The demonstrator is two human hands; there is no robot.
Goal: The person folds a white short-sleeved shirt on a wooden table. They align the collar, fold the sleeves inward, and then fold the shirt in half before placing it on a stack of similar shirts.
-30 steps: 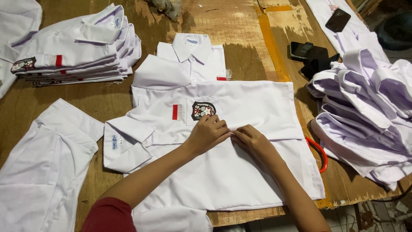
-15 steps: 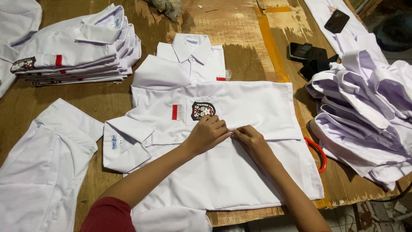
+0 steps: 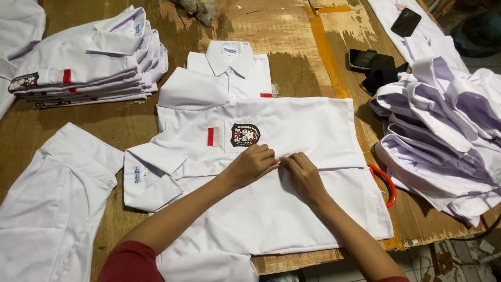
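A white uniform shirt (image 3: 313,130) lies sideways on the wooden table, its collar to the left. It carries a dark crest badge (image 3: 245,134) on the pocket and a small red and white patch (image 3: 210,137). My left hand (image 3: 251,164) rests just below the badge, fingers curled and pinching the fabric at the front placket. My right hand (image 3: 303,175) lies beside it, fingertips touching the same spot on the cloth. Both forearms reach up from the bottom edge, the left in a dark red sleeve.
A folded white shirt (image 3: 229,73) lies behind. A stack of folded shirts (image 3: 88,62) sits at the back left, a loose shirt (image 3: 47,209) at the near left, a heap of unfolded shirts (image 3: 443,130) on the right. Red-handled scissors (image 3: 387,184) and two dark phones (image 3: 368,58) lie right.
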